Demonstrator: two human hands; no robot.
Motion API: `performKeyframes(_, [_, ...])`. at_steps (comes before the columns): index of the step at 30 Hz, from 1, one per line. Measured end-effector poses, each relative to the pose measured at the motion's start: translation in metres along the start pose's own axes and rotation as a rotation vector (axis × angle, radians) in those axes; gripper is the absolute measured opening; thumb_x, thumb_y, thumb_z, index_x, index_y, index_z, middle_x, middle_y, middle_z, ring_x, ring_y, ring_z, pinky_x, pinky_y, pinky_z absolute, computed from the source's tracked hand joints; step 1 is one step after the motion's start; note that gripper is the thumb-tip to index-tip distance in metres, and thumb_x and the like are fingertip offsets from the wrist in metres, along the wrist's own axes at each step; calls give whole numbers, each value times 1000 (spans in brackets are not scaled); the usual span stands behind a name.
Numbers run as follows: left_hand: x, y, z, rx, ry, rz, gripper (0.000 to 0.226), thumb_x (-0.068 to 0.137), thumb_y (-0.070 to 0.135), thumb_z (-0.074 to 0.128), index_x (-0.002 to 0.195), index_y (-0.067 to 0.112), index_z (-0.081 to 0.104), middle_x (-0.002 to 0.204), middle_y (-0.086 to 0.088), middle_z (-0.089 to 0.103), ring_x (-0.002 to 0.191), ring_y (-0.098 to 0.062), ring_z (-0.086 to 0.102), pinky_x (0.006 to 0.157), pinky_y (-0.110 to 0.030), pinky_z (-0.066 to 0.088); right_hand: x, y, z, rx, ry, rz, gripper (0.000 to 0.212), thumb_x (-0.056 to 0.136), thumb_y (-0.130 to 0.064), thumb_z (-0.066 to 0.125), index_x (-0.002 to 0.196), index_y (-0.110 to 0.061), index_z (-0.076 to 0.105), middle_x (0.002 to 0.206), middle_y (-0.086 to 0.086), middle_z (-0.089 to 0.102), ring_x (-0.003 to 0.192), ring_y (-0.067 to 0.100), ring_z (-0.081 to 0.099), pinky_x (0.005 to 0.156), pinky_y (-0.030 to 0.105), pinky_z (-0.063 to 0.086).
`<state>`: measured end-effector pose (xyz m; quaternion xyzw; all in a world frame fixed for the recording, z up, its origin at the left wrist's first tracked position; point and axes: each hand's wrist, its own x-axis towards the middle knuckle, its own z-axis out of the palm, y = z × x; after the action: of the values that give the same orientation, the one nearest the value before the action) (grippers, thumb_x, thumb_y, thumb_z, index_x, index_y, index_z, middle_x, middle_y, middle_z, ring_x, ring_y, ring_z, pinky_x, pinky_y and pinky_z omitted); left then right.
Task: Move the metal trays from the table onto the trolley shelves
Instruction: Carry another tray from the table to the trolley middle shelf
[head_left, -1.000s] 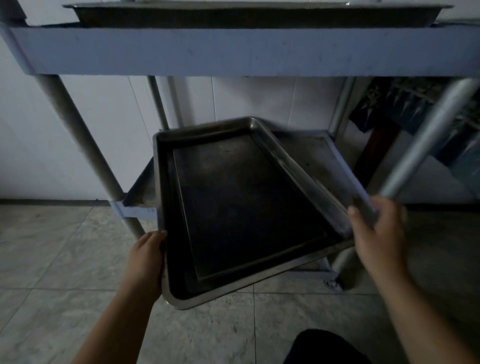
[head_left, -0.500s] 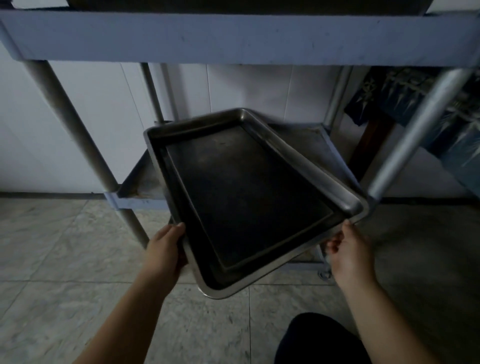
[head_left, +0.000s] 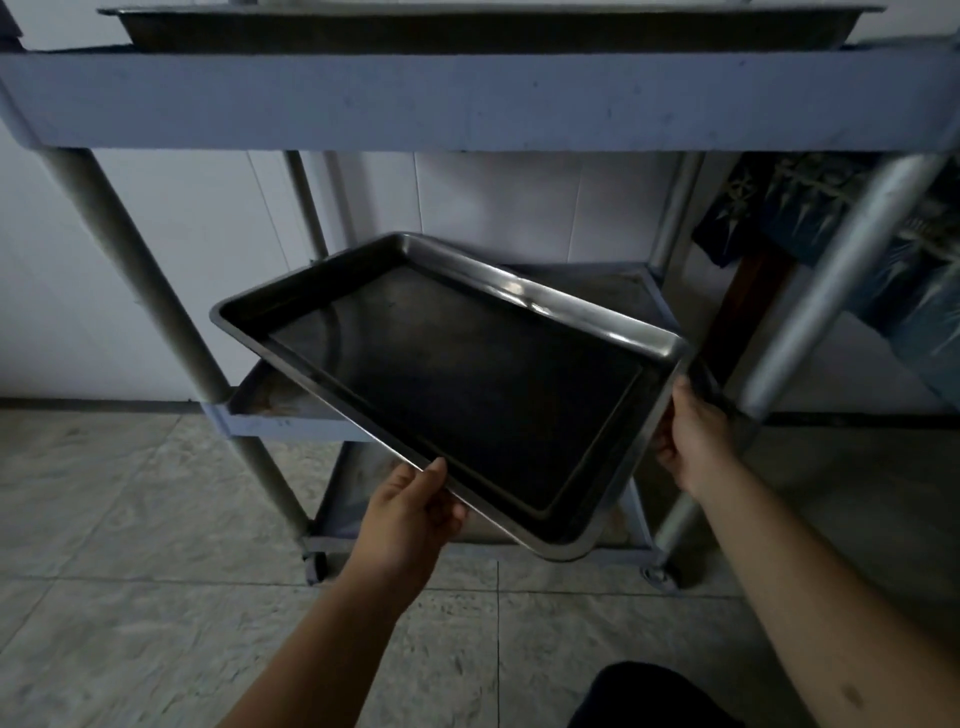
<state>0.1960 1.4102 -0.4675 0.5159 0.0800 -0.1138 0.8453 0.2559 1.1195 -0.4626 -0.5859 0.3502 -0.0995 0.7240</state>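
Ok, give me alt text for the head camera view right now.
Two hands hold a dark metal tray tilted in front of a trolley's middle shelf: the left hand grips its near edge, the right hand its right side. Another tray sits on the top shelf.

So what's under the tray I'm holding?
Under the tray, held by the left hand and right hand, lie the middle shelf and bottom shelf. Only their edges show; the tray covers the rest.
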Motion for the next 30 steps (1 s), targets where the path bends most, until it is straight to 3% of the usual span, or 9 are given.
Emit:
performKeyframes(4, [6,-12,20,21,38,18,17,103,14,48,89,9,57,65,-5,65,53,-14,59,52,-24,49,-68,47,-7,-5,-210,0,40,80,-67,56,98,-34,70,79,-8,75,67,11,70,56,34,55])
performKeyframes(7, [12,-22,36,-21,52,8,18,102,15,51,85,12,57,65,-3,61,55,-13,59,51,-22,50,-89,53,-14,-70,-181,-125,24,81,-60,54,85,-43,69,75,-10,73,62,10,68,46,28,49])
performKeyframes(10, [19,-28,48,-9,86,13,21,101,20,56,81,12,56,65,-4,58,61,-15,58,59,-28,52,-56,39,-15,4,-159,-44,21,98,-35,53,86,-25,67,65,-3,67,53,11,60,49,24,39])
performKeyframes(13, [45,-9,49,40,307,117,20,100,24,59,94,5,56,70,-11,57,63,-22,56,65,-35,48,-19,20,-16,-25,-182,31,21,101,-27,52,82,-19,56,50,-5,49,34,5,41,36,18,22])
performKeyframes(15, [63,6,44,93,380,116,21,99,21,61,99,1,59,78,-16,64,61,-19,61,54,-29,49,-3,13,-12,-80,-178,36,18,101,-30,54,88,-19,59,56,-3,50,39,7,44,36,19,24])
performKeyframes(19, [81,9,48,80,358,38,16,96,18,65,94,2,60,76,-14,64,61,-18,64,47,-23,52,18,4,6,-192,4,-55,27,98,-34,55,86,-12,63,87,15,61,78,30,60,64,38,46])
performKeyframes(22, [90,6,60,-4,364,17,14,95,16,67,94,4,61,84,-14,67,72,-20,69,49,-21,55,32,-5,15,-276,137,-112,29,99,-23,51,72,-13,57,82,14,60,79,33,59,80,47,55])
performKeyframes(27, [108,-5,76,34,349,10,19,96,17,67,100,0,60,103,-24,68,91,-33,73,67,-34,60,67,-32,19,-290,137,-16,30,96,-13,55,122,0,59,93,12,58,72,30,53,68,42,53])
performKeyframes(30, [116,-8,82,-4,298,-29,16,97,15,64,102,0,60,107,-26,69,95,-35,73,76,-39,62,85,-40,19,-499,153,-58,35,97,-17,53,124,5,58,107,20,62,91,39,63,78,48,58])
